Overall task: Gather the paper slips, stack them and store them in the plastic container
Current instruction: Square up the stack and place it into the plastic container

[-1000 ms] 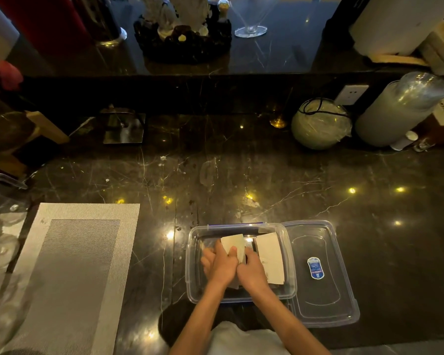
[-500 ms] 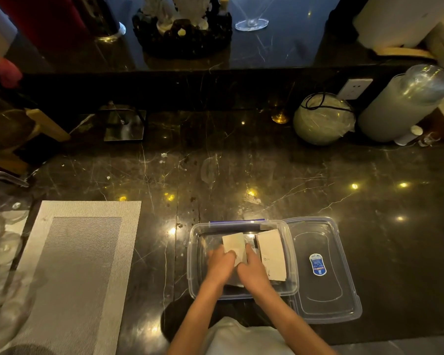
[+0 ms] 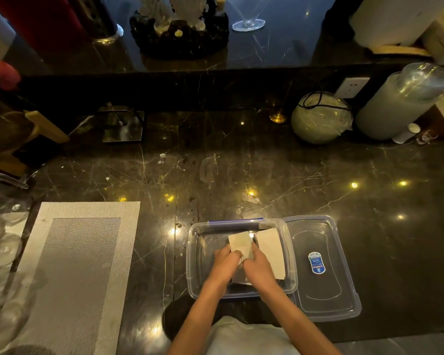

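Observation:
A clear plastic container (image 3: 198, 254) sits on the dark marble counter near the front edge. Inside it lie pale paper slips: one stack (image 3: 271, 249) along the right wall and another stack (image 3: 240, 242) in the middle. My left hand (image 3: 224, 265) and my right hand (image 3: 259, 269) are both down in the container, side by side, fingers closed on the near end of the middle stack. The lower part of that stack is hidden under my hands.
The container's clear lid (image 3: 321, 267), with a blue label, lies flat just right of it. A grey woven placemat (image 3: 69, 272) lies at the left. Glassware (image 3: 0, 242) crowds the far left edge. A round wrapped object (image 3: 321, 119) and a tall cylinder (image 3: 397, 103) stand at the back right.
Both hands stay in the container on the middle stack; they have shifted slightly and the stack sits a little straighter. The view has tilted a bit.

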`<action>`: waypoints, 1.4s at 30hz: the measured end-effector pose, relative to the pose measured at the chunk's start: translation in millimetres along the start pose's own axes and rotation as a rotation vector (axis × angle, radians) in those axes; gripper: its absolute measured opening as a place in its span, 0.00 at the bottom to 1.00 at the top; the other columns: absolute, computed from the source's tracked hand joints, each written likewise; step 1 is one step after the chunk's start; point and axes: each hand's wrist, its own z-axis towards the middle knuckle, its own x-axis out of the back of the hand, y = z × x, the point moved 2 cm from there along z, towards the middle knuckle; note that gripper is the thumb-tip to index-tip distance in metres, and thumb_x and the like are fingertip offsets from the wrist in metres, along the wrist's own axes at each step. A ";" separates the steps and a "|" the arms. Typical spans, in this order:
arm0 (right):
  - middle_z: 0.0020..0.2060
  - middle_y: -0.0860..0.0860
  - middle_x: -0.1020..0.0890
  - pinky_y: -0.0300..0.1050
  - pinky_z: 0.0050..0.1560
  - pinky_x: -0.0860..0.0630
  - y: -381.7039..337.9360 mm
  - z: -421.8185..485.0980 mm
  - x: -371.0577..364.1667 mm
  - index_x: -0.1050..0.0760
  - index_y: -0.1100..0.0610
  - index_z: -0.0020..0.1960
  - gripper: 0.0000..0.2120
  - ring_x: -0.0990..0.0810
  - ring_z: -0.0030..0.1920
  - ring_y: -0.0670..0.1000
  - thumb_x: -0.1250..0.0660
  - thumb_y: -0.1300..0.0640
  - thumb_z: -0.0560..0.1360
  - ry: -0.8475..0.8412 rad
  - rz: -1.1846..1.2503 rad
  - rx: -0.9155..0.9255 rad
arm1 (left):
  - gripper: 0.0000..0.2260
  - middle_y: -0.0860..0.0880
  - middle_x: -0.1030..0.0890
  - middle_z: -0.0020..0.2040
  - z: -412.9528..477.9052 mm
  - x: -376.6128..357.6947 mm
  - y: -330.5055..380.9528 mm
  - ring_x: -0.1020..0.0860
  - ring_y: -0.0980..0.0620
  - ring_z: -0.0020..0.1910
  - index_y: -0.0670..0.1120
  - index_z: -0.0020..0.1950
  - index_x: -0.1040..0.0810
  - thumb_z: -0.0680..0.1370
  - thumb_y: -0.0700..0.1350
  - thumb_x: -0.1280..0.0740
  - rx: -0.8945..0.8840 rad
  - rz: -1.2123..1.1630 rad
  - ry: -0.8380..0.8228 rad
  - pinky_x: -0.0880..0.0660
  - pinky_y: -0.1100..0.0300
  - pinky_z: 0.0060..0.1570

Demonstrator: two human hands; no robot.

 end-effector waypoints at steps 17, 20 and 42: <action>0.59 0.56 0.21 0.47 0.56 0.25 8.0 12.1 2.6 0.27 0.56 0.64 0.14 0.22 0.58 0.55 0.40 0.54 0.80 0.022 -0.133 -0.154 | 0.15 0.39 0.22 0.64 -1.7 -2.7 4.2 0.23 0.42 0.63 0.40 0.67 0.25 0.82 0.38 0.42 0.042 0.072 0.013 0.26 0.45 0.66; 0.61 0.55 0.22 0.47 0.57 0.25 8.4 9.8 2.9 0.29 0.56 0.66 0.15 0.23 0.60 0.56 0.40 0.56 0.80 0.008 -0.117 -0.147 | 0.15 0.39 0.22 0.64 -2.4 -3.7 4.2 0.23 0.42 0.63 0.40 0.67 0.25 0.82 0.38 0.42 0.054 0.077 0.016 0.25 0.45 0.65; 0.61 0.54 0.22 0.43 0.54 0.29 3.4 3.8 3.6 0.29 0.54 0.65 0.15 0.24 0.62 0.54 0.40 0.52 0.80 -0.010 -0.147 -0.056 | 0.18 0.45 0.23 0.67 -5.3 -6.2 1.2 0.25 0.46 0.66 0.48 0.72 0.28 0.82 0.41 0.41 -0.063 0.123 0.001 0.27 0.47 0.68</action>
